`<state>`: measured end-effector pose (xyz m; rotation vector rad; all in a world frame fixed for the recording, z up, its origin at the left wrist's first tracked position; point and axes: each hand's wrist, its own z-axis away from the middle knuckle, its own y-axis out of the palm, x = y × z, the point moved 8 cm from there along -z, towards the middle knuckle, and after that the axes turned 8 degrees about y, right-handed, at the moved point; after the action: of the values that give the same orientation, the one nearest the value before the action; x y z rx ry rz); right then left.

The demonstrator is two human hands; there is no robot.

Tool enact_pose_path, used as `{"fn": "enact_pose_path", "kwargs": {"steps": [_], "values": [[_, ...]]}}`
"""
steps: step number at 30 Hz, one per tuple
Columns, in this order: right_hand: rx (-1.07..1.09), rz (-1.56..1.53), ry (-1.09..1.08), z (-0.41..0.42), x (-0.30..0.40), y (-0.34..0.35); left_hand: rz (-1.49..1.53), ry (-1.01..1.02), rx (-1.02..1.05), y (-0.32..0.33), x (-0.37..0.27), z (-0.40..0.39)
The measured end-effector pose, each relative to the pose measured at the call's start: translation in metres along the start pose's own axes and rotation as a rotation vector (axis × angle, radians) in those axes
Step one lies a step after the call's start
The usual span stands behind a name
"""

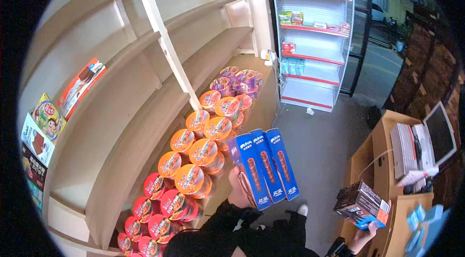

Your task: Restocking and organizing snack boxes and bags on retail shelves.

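My left hand (238,188) grips three blue wafer roll boxes (267,171) side by side, their printed fronts facing up towards me. The purple narrow side of the leftmost box shows next to my fingers. Low on the right, my right hand (364,237) holds a dark brown snack box (361,202) with blue and orange parts, tilted; it may be more than one box. To the left of the blue boxes stand stacked instant noodle cups with orange lids (203,151), red lids (174,204) and purple lids (247,77).
Wooden shelves (145,122) on the left hold several snack boxes (81,84) at the far left. A white metal rack (312,91) stands by the glass front. On the right are a wooden counter (379,140), a screen (440,131) and blue packs (416,217). Cables (279,93) hang beside the rack.
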<state>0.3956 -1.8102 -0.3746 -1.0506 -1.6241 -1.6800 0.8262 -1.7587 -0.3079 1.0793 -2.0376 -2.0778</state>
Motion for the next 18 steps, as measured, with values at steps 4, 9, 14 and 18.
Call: {"fn": "enact_pose_path", "kwargs": {"steps": [4, 9, 14, 18], "values": [[0.029, -0.071, 0.155, -0.111, -0.054, -0.036, 0.042, 0.109, -0.009, 0.003, 0.019, -0.044], [0.314, -0.017, 0.232, -0.251, -0.082, 0.071, -0.115, 0.495, -0.162, -0.031, -0.012, -0.105], [0.757, -0.03, 0.262, -0.325, -0.09, 0.221, -0.577, 0.72, -0.403, 0.067, -0.09, -0.095], [0.966, -0.097, 0.317, -0.308, -0.089, 0.355, -0.973, 1.008, -0.327, 0.129, -0.182, -0.065]]}}
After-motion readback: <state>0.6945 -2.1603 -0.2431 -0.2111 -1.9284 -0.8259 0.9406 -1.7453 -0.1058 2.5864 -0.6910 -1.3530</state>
